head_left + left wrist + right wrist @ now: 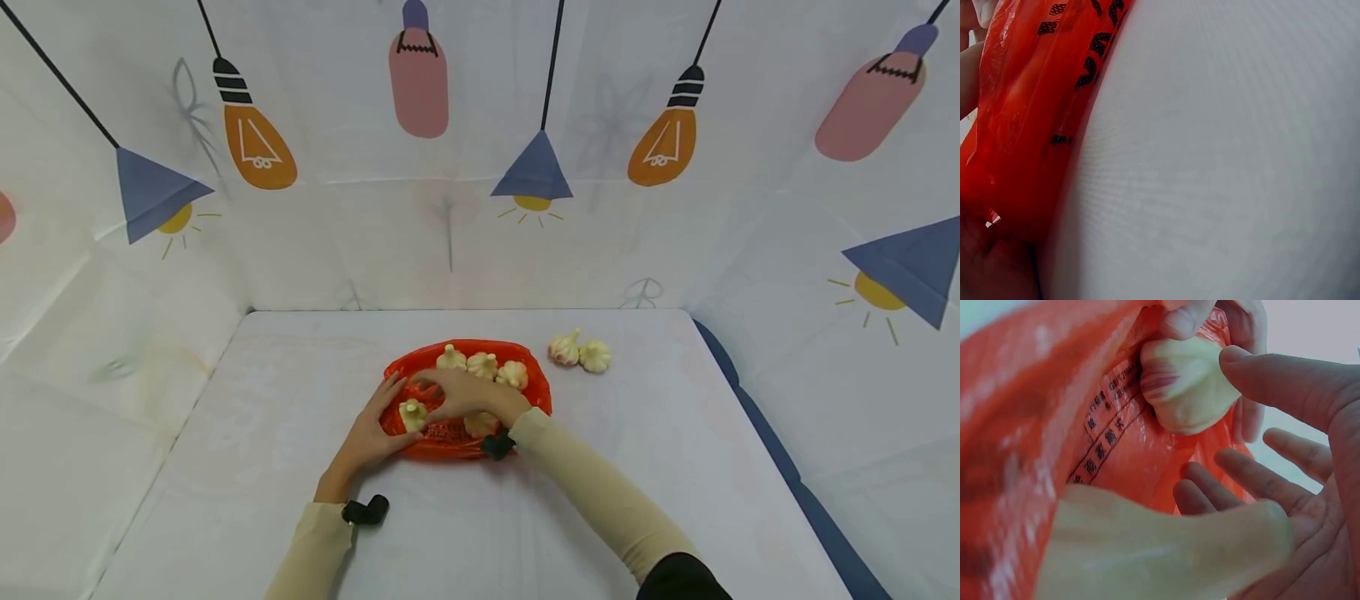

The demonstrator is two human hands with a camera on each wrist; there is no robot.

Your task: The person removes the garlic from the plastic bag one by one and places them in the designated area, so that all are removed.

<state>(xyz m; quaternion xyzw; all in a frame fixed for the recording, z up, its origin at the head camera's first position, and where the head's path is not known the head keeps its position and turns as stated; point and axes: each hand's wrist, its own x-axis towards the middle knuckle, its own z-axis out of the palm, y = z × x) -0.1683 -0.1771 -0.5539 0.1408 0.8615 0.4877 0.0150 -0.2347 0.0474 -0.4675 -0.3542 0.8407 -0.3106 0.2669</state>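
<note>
A red plastic bag [450, 450] lies spread open on the table, with several garlic bulbs [482, 365] inside it. My left hand [367, 433] holds the bag's left end, thumb and fingers around the edge. Over the bag's middle reaches my right hand [465, 393], fingers parted and loosely bent. One garlic bulb [1188, 387] with a purple streak sits between the two hands at the left; the right thumb is right at its side. Close to the right wrist camera, a long-stemmed bulb [1147, 547] overlaps the right palm. The right forearm hides part of the bag.
Two loose garlic bulbs [579, 351] lie on the white table [637, 467] behind and right of the bag. A white curtain [345, 233] printed with lamps hangs around the back and sides. Dark blue fabric [772, 450] runs along the right table edge.
</note>
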